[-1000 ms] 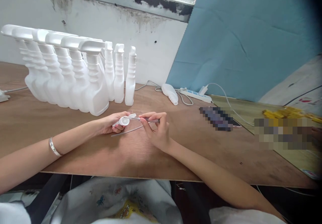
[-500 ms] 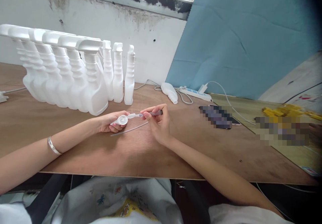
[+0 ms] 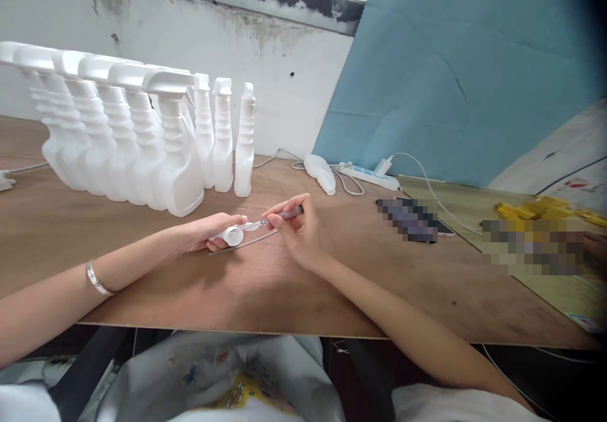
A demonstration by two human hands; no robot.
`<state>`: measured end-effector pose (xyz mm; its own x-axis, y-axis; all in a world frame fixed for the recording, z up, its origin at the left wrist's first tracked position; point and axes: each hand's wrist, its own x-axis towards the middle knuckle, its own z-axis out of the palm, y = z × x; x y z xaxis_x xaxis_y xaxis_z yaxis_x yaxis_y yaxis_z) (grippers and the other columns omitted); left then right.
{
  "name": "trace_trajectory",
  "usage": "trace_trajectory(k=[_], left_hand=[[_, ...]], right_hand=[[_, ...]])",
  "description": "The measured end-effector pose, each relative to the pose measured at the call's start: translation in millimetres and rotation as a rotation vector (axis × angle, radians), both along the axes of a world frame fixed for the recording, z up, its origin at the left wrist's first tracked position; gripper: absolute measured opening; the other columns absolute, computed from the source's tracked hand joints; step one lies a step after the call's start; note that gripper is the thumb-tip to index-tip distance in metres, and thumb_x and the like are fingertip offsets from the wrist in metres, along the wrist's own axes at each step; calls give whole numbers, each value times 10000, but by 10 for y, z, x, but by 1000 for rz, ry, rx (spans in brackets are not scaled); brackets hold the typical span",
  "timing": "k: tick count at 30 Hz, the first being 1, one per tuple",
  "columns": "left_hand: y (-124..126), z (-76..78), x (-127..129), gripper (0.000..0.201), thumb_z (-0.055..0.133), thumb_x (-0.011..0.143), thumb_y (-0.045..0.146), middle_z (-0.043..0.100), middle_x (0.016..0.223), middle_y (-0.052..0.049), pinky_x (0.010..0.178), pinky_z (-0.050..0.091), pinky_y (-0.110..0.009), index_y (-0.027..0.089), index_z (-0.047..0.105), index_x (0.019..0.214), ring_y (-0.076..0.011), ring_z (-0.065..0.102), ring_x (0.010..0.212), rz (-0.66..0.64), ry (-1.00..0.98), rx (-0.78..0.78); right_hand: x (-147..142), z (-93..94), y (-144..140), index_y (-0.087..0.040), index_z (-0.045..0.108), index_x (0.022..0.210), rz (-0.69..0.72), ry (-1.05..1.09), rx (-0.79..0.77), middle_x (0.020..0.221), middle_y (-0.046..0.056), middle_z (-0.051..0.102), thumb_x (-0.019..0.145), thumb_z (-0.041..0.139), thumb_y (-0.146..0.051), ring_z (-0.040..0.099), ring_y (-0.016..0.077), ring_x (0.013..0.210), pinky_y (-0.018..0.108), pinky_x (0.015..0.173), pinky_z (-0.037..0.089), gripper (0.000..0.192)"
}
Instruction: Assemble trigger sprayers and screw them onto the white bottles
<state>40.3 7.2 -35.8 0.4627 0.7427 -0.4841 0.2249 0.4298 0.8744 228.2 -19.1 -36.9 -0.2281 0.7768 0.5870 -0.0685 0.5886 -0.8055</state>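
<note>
In my left hand (image 3: 219,231) is a white spray trigger head (image 3: 232,236), its round collar facing up and toward me, fingers closed around its body. My right hand (image 3: 301,229) pinches the dark handle of a slim screwdriver (image 3: 293,212) between thumb and fingers. The screwdriver's thin metal shaft points left and reaches the collar; whether its tip is inside I cannot tell. A thin translucent tube (image 3: 241,245) runs from under my right fingers down to the left; whether that hand also grips it is hidden.
Tall white spray bottles (image 3: 173,175) stand in a tight row at the left back. A white bottle (image 3: 320,174) lies near a power strip (image 3: 370,175) with cables. Phones (image 3: 412,219), partly blurred, lie at the right, with yellow items (image 3: 535,210) beyond.
The spray head has turned slightly in my left hand, and its collar sits a little lower. The screwdriver's shaft has swung over to the collar as my right hand shifted slightly left.
</note>
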Motion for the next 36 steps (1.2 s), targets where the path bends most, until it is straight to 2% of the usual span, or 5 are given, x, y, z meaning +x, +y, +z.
trace_trajectory(k=[9, 17, 21, 29, 36], left_hand=[[-52, 7, 53, 328, 483, 796, 404, 354, 377, 37, 248, 158, -112, 141, 470, 601, -40, 263, 281, 58, -25, 17], [-88, 103, 42, 220, 535, 749, 267, 606, 642, -58, 376, 464, -179, 108, 532, 901, -104, 520, 425, 42, -137, -30], [-163, 60, 101, 325, 565, 731, 245, 610, 719, -52, 383, 481, -202, 128, 449, 1012, -101, 532, 444, 25, -123, 48], [-215, -9, 138, 329, 574, 734, 281, 597, 674, -16, 400, 483, -221, 162, 379, 972, -112, 540, 467, 12, 36, 190], [-246, -51, 133, 333, 586, 715, 308, 592, 671, 5, 349, 432, -203, 188, 389, 956, -120, 533, 438, 0, 114, 451]], right_hand=[[24, -4, 45, -215, 339, 758, 11, 119, -179, 690, -46, 636, 715, 641, -275, 590, 78, 547, 225, 552, 509, 311], [237, -128, 113, -211, 368, 739, -42, 202, -367, 663, -43, 649, 654, 685, -316, 587, 90, 508, 238, 534, 504, 345], [322, -181, 130, -205, 374, 738, -4, 196, -439, 641, -39, 648, 634, 699, -303, 578, 88, 499, 227, 517, 488, 354], [297, -163, 118, -204, 376, 738, -38, 137, -543, 606, -40, 640, 595, 711, -300, 559, 82, 455, 213, 473, 476, 377], [276, -192, 123, -212, 386, 727, -39, 137, -598, 574, -58, 618, 584, 702, -262, 559, 93, 443, 225, 453, 488, 350]])
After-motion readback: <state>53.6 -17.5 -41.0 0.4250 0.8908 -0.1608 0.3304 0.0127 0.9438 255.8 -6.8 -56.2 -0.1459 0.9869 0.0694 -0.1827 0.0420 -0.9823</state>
